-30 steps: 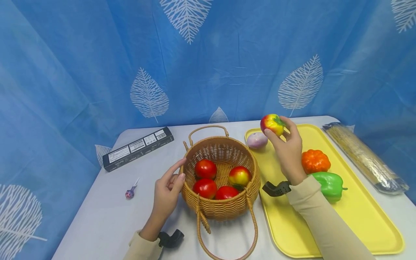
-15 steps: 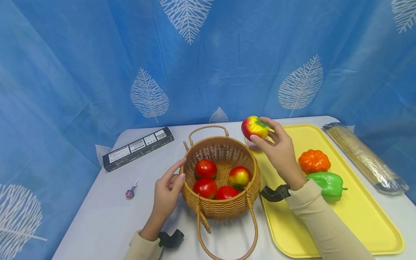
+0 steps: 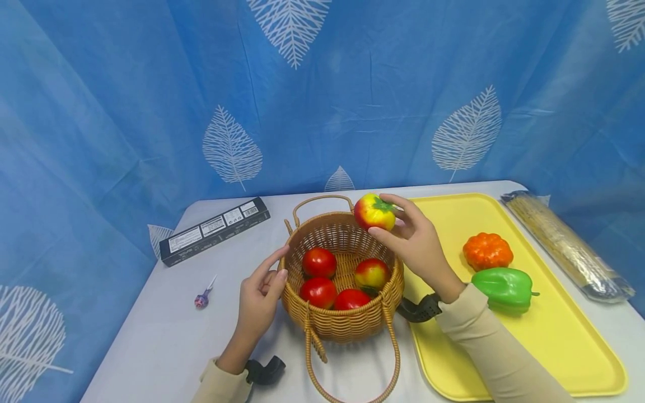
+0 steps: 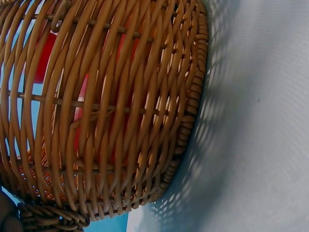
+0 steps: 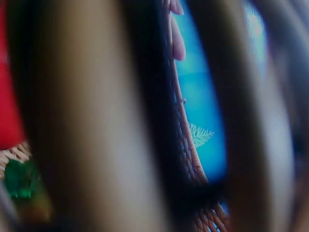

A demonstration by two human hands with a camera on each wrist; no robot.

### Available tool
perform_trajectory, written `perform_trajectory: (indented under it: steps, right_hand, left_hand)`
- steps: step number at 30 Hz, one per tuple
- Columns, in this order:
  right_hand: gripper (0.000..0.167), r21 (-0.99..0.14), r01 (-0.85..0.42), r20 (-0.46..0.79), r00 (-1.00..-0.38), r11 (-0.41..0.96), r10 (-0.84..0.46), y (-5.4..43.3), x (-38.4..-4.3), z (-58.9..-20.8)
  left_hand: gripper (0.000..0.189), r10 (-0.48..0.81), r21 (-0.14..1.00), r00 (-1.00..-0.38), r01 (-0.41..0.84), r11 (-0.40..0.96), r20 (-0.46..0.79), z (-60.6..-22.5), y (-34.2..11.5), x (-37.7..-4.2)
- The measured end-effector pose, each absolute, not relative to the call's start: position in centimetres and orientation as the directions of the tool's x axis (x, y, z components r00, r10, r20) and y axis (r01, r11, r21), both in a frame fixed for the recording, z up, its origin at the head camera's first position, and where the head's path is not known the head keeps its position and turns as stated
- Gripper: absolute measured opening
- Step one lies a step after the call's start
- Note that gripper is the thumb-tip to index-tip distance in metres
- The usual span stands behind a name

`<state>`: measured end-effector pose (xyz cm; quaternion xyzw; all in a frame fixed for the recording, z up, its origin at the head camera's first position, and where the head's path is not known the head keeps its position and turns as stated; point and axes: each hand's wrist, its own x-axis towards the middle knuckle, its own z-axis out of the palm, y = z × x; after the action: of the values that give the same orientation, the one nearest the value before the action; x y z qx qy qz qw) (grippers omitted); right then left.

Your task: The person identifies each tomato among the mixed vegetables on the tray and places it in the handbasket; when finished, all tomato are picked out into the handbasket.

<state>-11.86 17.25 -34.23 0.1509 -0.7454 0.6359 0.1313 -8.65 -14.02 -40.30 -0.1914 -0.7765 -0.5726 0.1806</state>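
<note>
A round red-and-yellow fruit with a green leafy cap (image 3: 375,212) is pinched between the thumb and fingers of my right hand (image 3: 415,235). It hangs over the back right rim of a wicker basket (image 3: 342,324). Inside the basket lie several red fruits (image 3: 319,262) and a red-and-yellow one (image 3: 372,272). My left hand (image 3: 259,296) rests thumb and index finger, spread apart, at the basket's left rim. The left wrist view shows the woven wall (image 4: 111,106) up close, red fruit showing through its gaps. A blurred handle (image 5: 96,116) fills much of the right wrist view.
Right of the basket, a yellow tray (image 3: 544,358) holds an orange pumpkin-shaped vegetable (image 3: 487,251) and a green bell pepper (image 3: 504,286). A clear pack of noodles (image 3: 564,243) lies beyond it. At left are a black box (image 3: 214,230) and a lollipop (image 3: 202,298).
My right hand has carried the red-and-yellow fruit leftward from above the tray to over the basket's rim. The purple onion on the tray is now out of sight behind it. My left hand stays put.
</note>
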Motion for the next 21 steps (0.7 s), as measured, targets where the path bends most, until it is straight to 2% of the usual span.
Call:
perform_trajectory:
  steps: [11,21]
  right_hand:
    - [0.062,-0.874,-0.442,0.427,-0.897,0.202,-0.115,16.77,-11.89,-34.7]
    - [0.06,-0.869,-0.431,0.408,-0.902,0.242,-0.143,16.58,-11.68,-34.77]
  left_hand:
    - [0.043,0.093,0.817,-0.857,0.511,0.265,0.506,-40.37,-14.03,-8.71]
    - [0.043,0.088,0.825,-0.865,0.499,0.267,0.495,-40.48,-14.08,-8.72]
